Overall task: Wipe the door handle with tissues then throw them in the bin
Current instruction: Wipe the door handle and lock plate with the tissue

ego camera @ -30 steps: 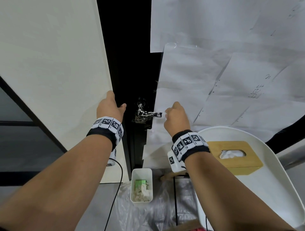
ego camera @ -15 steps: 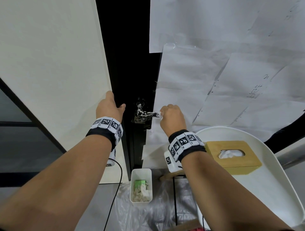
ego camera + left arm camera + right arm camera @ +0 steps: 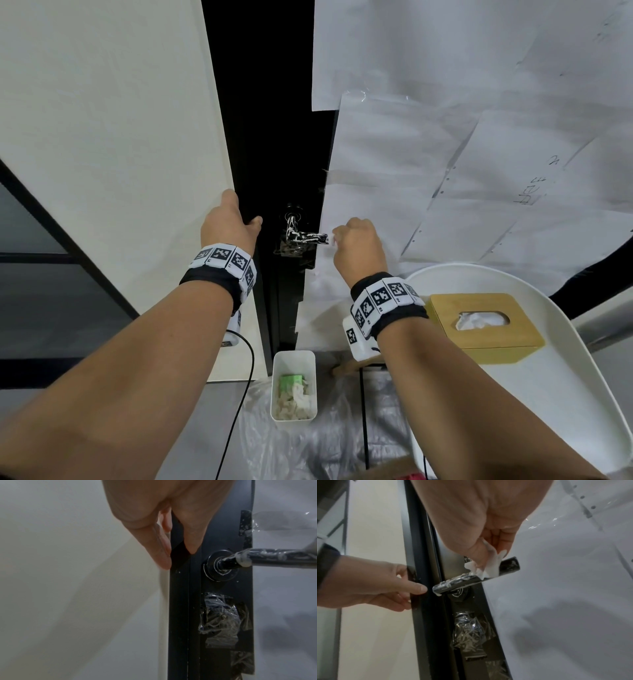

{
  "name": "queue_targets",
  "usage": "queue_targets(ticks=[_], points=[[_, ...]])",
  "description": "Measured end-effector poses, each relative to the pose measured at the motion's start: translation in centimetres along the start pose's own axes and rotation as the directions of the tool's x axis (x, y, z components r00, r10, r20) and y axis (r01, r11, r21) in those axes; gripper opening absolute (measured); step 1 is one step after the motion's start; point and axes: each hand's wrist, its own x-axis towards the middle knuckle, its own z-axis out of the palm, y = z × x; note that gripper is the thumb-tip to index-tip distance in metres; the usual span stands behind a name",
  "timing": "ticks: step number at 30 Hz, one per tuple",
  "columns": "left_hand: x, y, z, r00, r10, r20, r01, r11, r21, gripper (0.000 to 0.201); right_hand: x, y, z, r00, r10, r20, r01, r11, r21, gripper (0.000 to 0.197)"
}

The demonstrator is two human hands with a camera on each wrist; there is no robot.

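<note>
A: From my seat, nearest first: the bin (image 3: 294, 387) sits on the floor right below the handle, already holding crumpled tissues. So the drop is straight down when I get there.

B: And to your right?

A: A tissue box (image 3: 486, 322) on the white table (image 3: 582, 394), near its far edge. Spare sheets if this one clogs.

B: Now the hands.

A: My right hand (image 3: 359, 246) is curled, thumb and fingertips pinching the tissue (image 3: 488, 566) around the outer end of the handle (image 3: 462, 581). Wrist is raised, knuckles toward me, fingers pointing down onto the lever.

B: Clean yet?

A: No. White smears cover the lever from the tissue in to the round base. I reckon the good way is long strokes along the bar toward the door, refolding to a fresh face, since a loaded tissue would only spread the stuff. Light downward pressure, or the lever may dip.

B: Left hand?

A: My left hand (image 3: 227, 226) holds the dark door edge (image 3: 178, 601), fingers fairly straight behind it, thumb in front, arm nearly level. It steadies the door, I judge, so wiping doesn't swing it.

B: Beyond that?

A: Taped plastic below the handle, and paper sheets (image 3: 445, 154) over the door.
</note>
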Motion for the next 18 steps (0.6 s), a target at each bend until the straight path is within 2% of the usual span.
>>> queue_targets(ticks=[3,7,9,12,18], points=[[0.0,0.0,0.0,1.000,-0.003,0.003,0.003,1.000,-0.001,0.036,0.2,-0.4,0.1,0.999,-0.032,0.013,0.032,0.998,0.047,0.031],[0.0,0.0,0.0,1.000,0.000,-0.001,0.000,1.000,0.006,0.036,0.4,0.7,-0.6,0.992,0.075,-0.101,-0.060,0.988,0.139,0.030],[0.0,0.0,0.1,1.000,-0.001,0.000,0.001,1.000,0.002,0.035,0.4,1.2,-0.6,0.992,0.097,-0.077,-0.088,0.990,0.110,0.027],[0.0,-0.1,0.1,1.000,0.000,0.004,0.000,1.000,0.002,0.036,0.0,0.9,-0.1,0.996,0.085,-0.020,-0.084,0.994,0.068,0.027],[0.0,0.0,0.0,1.000,0.002,0.001,-0.002,1.000,0.002,0.036,-0.1,-0.7,0.5,1.000,-0.016,-0.016,0.018,0.990,0.138,0.029]])
